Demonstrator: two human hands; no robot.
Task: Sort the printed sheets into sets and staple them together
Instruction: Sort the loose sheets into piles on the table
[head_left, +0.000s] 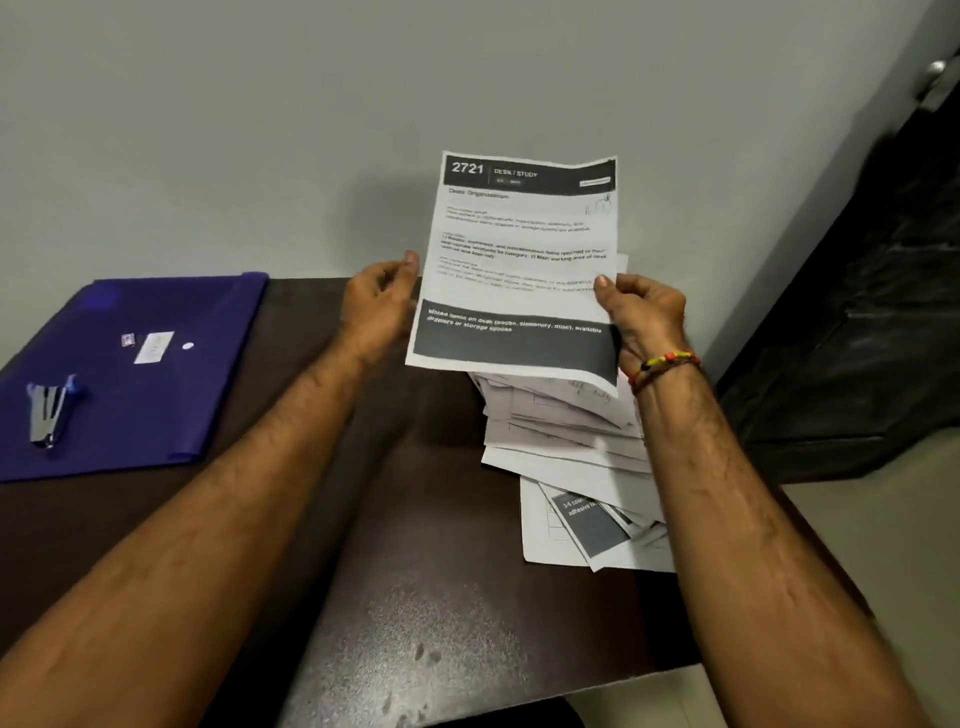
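I hold a printed sheet (519, 270) upright above the desk; its black header reads "2721 DESK / STUDY". My right hand (641, 317) pinches its right edge, thumb on the front, with more sheets behind it. My left hand (379, 306) is at the sheet's left edge with curled fingers; the paper hides whether it grips. A loose, messy pile of printed sheets (576, 467) lies on the desk below the held sheet. A blue and silver stapler (49, 410) rests on a blue folder at the far left.
The blue plastic folder (156, 374) with a white label lies on the left of the dark brown desk (405, 571). A grey wall stands right behind the desk. A black door or cabinet (857, 312) stands to the right, beyond the desk's right edge.
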